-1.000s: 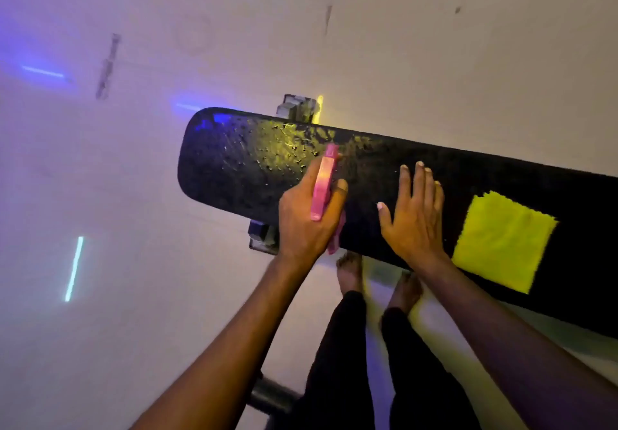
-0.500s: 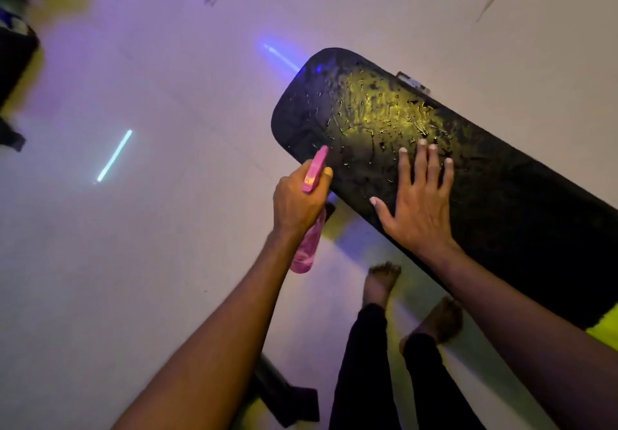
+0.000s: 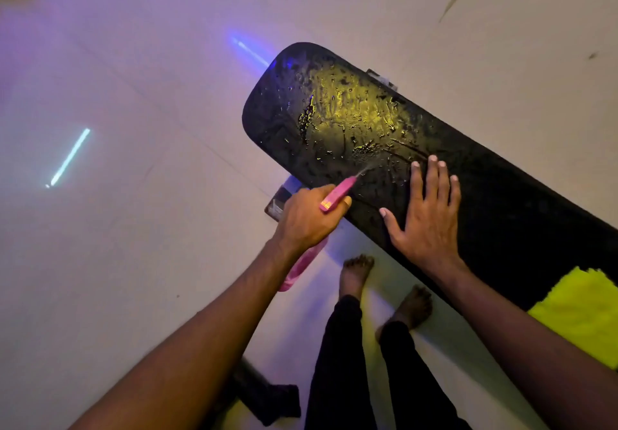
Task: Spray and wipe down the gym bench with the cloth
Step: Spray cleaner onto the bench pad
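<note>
My left hand (image 3: pixel 306 219) grips a pink spray bottle (image 3: pixel 336 194), nozzle aimed at the black gym bench (image 3: pixel 351 122), a fine mist leaving its tip. My right hand (image 3: pixel 424 215) rests flat and open on the wet, droplet-beaded pad. The yellow cloth (image 3: pixel 582 312) lies farther along the bench at right. No lettering is legible on the bottle.

Left hand (image 3: pixel 309 219) fisted, arm outstretched; right hand (image 3: pixel 426 215) flat, fingers spread

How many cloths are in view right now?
1: the yellow cloth lies on the bench at the frame's right edge, partly cut off. Others may be out of view.
</note>
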A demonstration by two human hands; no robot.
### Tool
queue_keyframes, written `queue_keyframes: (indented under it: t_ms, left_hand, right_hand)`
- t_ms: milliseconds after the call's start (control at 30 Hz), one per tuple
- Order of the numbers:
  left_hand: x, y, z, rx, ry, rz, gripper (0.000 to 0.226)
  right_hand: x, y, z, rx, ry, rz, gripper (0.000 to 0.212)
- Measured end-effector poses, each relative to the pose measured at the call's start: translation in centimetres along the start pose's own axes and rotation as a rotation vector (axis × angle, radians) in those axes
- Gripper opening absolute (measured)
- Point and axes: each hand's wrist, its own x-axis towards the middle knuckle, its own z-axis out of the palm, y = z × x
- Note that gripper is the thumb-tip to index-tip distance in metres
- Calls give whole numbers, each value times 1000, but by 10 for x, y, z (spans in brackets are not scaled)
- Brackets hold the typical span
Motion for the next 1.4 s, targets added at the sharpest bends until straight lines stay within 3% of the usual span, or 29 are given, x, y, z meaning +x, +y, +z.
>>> queue_keyframes:
  t_ms: [400, 600, 933, 1033, 1400]
  left_hand:
    - [-9, 86, 54, 135, -314, 194, 51]
    - [-23, 130, 57, 76, -237, 295, 49]
    - [-45, 281, 95, -89, -67, 717, 40]
    - [-51, 336, 126, -115, -73, 779, 33]
    - [-64, 466, 248, -126, -156, 964, 51]
  right_hand:
    - [-91, 89, -7, 2, -43, 302, 95]
    - [-133, 121, -19, 67, -41, 416, 89]
    - [-221, 190, -31, 260, -67, 748, 78]
    - [-246, 210, -27, 282, -73, 809, 79]
    - [-288, 249, -4, 354, -57, 859, 93]
